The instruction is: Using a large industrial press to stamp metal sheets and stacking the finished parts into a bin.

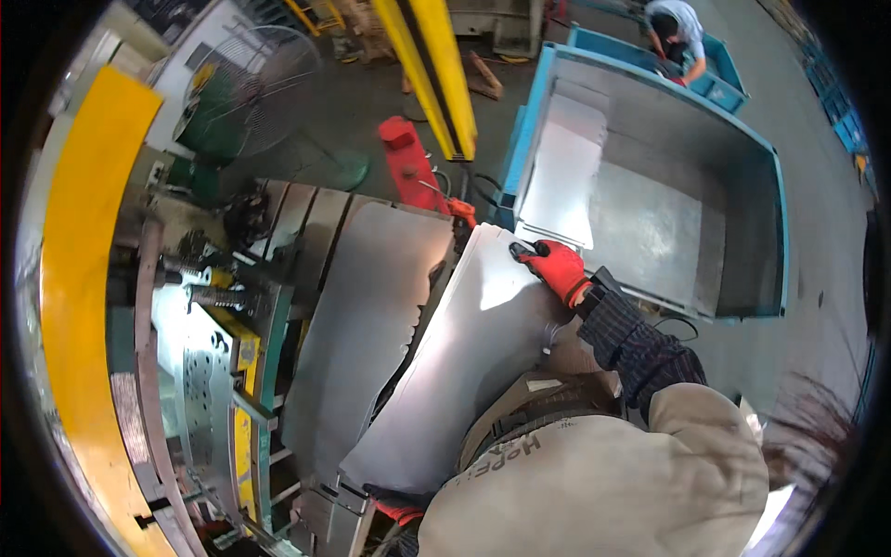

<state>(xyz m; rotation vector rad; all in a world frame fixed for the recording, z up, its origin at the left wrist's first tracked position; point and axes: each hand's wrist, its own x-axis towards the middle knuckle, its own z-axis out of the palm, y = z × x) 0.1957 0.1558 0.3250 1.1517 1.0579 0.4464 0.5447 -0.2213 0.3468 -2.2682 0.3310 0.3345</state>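
A long grey metal sheet with curved edges lies slanted in front of my body; its far edge looks layered, so it may be more than one sheet. My right hand, in a red glove with black fingertips, is closed on its far right corner. At the near left end, my left hand, gloved in red and black, grips the sheet's edge, mostly hidden by my body. Left of it, a second metal sheet rests on the slatted metal table, a ragged dark gap running between the two.
Far right stands a blue-rimmed metal bin with metal sheets inside. A press with a perforated plate and a yellow guard fill the left. Behind are a yellow post, a red stand, a fan and another person.
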